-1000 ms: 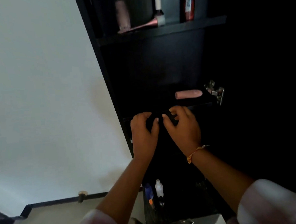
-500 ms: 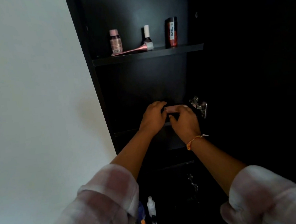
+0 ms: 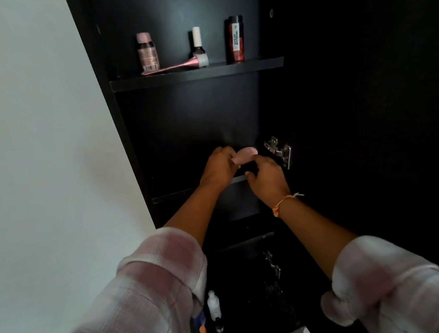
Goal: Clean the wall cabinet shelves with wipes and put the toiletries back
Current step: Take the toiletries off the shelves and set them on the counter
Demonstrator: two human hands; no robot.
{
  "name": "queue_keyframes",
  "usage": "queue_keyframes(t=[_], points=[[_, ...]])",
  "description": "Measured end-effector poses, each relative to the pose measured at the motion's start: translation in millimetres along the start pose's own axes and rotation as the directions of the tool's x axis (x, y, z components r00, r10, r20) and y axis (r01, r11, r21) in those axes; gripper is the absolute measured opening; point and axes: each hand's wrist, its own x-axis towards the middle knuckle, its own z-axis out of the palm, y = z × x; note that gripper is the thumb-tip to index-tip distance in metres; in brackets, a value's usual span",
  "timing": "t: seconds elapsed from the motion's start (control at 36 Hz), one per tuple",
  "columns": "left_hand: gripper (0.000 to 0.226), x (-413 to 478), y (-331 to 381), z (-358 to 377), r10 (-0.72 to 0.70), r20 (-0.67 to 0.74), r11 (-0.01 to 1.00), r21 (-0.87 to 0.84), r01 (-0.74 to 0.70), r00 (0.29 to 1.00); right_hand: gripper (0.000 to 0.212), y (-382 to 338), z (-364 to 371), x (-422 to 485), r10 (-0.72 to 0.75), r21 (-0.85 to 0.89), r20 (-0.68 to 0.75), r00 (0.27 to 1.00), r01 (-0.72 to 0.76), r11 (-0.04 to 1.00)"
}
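Now | head view | my left hand [image 3: 219, 166] pinching pink tube [image 3: 245, 156], my right hand [image 3: 267, 180] curled just beside it, cannot tell if touching | middle shelf [image 3: 173, 195] under grip | upper shelf [image 3: 196, 74] above already restocked | bottles [image 3: 214, 308] below still unplaced

Both hands cover most of the pink object [image 3: 245, 156]; shelf beneath too dark.

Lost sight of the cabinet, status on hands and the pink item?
Left hand gripping pink item at middle shelf. Right hand beside it, grip unclear. Hinge close right.
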Motion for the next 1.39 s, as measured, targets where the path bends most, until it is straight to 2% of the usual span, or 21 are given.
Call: queue_keyframes(t=[0.14,0.28,0.42,0.53,0.69,0.78,0.86,0.97,1.06,1.14,1.19,1.25,1.31,1.39], points=[[0.022,-12.7,-1.5,-2.8,-0.074,-0.094,0.989,-0.134,0.061,0.993,0.043,-1.1,2.2,-9.3,-0.072,0.049,-0.062,0.995,0.075,0.996],[0.023,-40.8,-4.2,-13.7,-0.135,-0.228,0.949,-0.309,0.06,0.964,0.055,0.1,9.4,-18.9,-0.197,-0.021,-0.1,0.975,0.196,0.98],[0.016,-80.3,-2.3,-27.5,-0.232,-0.272,0.865,-0.497,0.07,0.934,0.038,-2.8,16.1,-38.6,-0.326,-0.008,-0.128,0.937,0.328,0.945],[0.018,-112.7,-17.7,-21.4,-0.304,-0.235,0.829,-0.542,0.136,0.923,0.034,4.1,30.4,-63.9,-0.32,-0.006,-0.046,0.946,0.32,0.947],[0.017,-164.4,-47.0,7.9,-0.394,-0.102,0.799,-0.529,0.286,0.913,0.034,24.2,61.2,-112.0,-0.278,0.036,0.191,0.941,0.276,0.961],[0.021,-191.4,-64.7,26.4,-0.435,-0.008,0.789,-0.486,0.377,0.9,0.03,35.7,75.7,-140.6,-0.183,0.063,0.29,0.939,0.172,0.983],[0.027,-219.0,-79.2,42.0,-0.516,0.038,0.758,-0.445,0.477,0.856,0.032,52.9,95.1,-171.8,0.027,0.034,0.411,0.911,-0.046,0.998],[0.006,-262.9,-101.9,57.3,-0.635,0.008,0.701,-0.413,0.581,0.772,0.038,73.6,118.3,-208.4,0.294,0.004,0.523,0.8,-0.346,0.938],[0.016,-300.8,-127.0,73.1,-0.739,-0.005,0.624,-0.386,0.68,0.674,0.047,92.4,141.5,-230.6,0.42,0.005,0.6,0.681,-0.528,0.849],[0.016,-333.9,-146.5,88.2,-0.837,0.025,0.508,-0.334,0.794,0.547,0.065,123.0,174.7,-254.3,0.48,-0.021,0.636,0.604,-0.609,0.793],[0.023,-354.1,-160.4,102.1,-0.882,0.057,0.43,-0.306,0.849,0.467,0.064,145.3,200.8,-269.9,0.505,-0.057,0.673,0.541,-0.642,0.765],[0.026,-371.4,-174.2,115.8,-0.914,0.096,0.354,-0.28,0.892,0.393,0.074,167.4,228.4,-285.7,0.539,-0.088,0.695,0.477,-0.687,0.721],[0.023,-384.6,-190.2,131.5,-0.926,0.153,0.309,-0.221,0.925,0.346,0.087,198.8,263.1,-304.0,0.54,-0.101,0.718,0.44,-0.701,0.706],[0.021,-399.8,-213.8,156.3,-0.931,0.216,0.25,-0.207,0.946,0.293,0.094,217.4,291.1,-314.5,0.554,-0.148,0.723,0.412,-0.691,0.707]])
